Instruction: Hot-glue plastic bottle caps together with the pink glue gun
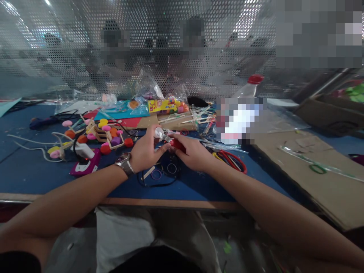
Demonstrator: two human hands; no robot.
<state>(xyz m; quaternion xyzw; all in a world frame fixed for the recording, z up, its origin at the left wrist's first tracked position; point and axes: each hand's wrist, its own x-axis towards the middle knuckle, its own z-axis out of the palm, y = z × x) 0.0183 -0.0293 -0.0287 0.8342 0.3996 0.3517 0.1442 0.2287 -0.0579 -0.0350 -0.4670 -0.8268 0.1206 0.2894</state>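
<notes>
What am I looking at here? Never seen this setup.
No machine: a person works with two bare hands. The only picture comes from a camera worn on their head, looking forward and down, so the forearms reach in from below.

The left hand, with a watch on its wrist, holds a small clear and white piece. The right hand holds a red piece; whether the two are joined is unclear.

On the blue table lie a stick model with colourful balls, a purple socket block, a yellow packet and cardboard.
</notes>
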